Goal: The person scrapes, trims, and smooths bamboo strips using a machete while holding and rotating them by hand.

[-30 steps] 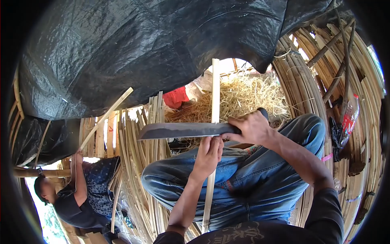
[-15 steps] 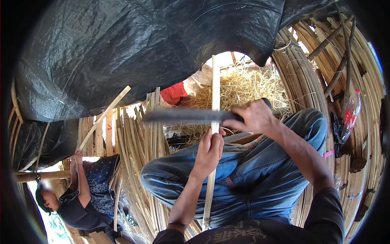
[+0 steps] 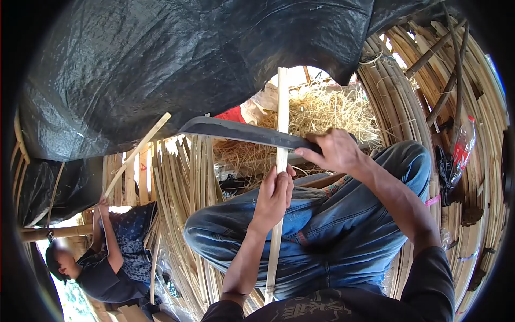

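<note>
A long pale bamboo strip [image 3: 282, 102] stands lengthwise before me, its lower part crossing my jeans. My left hand [image 3: 274, 196] is wrapped round the strip just below the blade. In my right hand [image 3: 335, 151] is the handle of a large machete [image 3: 241, 133]. Its dark blade lies across the strip, pointing left with the tip tilted upward. The blade hides a short piece of the strip. Thin curled fibres show beside my left hand.
Straw-like shavings [image 3: 332, 115] are heaped ahead. Bamboo strips [image 3: 179, 198] lie at the left, and a bundle [image 3: 394, 102] at the right near a plastic bottle [image 3: 464, 153]. Black sheeting [image 3: 214, 53] hangs above. Another person [image 3: 107, 273] at far left holds a strip.
The machete has moved up along the strip, and its tip has swung upward. My left hand has risen slightly and is still round the strip.
</note>
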`<state>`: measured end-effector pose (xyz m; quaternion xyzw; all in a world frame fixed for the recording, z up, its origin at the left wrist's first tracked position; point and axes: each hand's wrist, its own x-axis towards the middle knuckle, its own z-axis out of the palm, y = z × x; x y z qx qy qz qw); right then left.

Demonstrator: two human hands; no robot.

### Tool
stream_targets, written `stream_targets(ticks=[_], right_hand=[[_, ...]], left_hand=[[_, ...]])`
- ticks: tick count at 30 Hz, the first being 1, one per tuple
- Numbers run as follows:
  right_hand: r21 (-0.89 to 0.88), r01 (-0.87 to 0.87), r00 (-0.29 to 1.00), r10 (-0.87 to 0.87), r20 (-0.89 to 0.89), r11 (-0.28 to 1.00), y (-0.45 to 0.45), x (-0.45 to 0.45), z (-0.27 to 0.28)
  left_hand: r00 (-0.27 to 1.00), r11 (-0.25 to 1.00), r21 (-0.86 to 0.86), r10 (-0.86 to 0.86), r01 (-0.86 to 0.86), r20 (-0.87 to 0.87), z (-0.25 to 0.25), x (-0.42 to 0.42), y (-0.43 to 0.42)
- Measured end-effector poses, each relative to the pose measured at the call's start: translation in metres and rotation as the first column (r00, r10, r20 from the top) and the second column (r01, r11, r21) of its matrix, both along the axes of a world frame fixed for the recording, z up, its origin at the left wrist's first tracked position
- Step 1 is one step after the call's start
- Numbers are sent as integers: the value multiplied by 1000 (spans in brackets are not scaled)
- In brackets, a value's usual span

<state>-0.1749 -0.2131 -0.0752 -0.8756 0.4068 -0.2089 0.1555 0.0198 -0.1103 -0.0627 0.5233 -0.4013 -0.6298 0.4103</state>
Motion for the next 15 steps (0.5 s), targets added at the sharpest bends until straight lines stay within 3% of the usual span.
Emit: stream_targets(ticks=[2, 3, 4, 7, 10, 14, 15], right_hand=[[60, 14, 999, -11, -46, 998, 7, 0, 4], [-239, -19, 996, 40, 82, 971, 3, 3, -4], [-235, -10, 996, 31, 87, 972, 2, 0, -9], [-6, 100, 995, -100, 3, 995, -4, -6, -3], [21, 107, 992, -108, 58, 994, -5, -6, -5], [-172, -29, 1000, 29, -4, 985, 5, -6, -9], [-124, 1, 999, 4, 41, 992, 1, -6, -11]], left_hand=[[1000, 1000, -12, -5, 5, 0, -6, 2, 2], [1000, 1000, -14, -19, 19, 8, -7, 3, 1], [1000, 1000, -10, -28, 28, 12, -8, 3, 0], [1000, 999, -44, -21, 21, 10, -8, 0, 3], [1000, 1000, -22, -12, 12, 24, -4, 1, 1], [1000, 1000, -14, -18, 18, 21, -7, 3, 1], [1000, 1000, -8, -13, 13, 14, -7, 3, 2]])
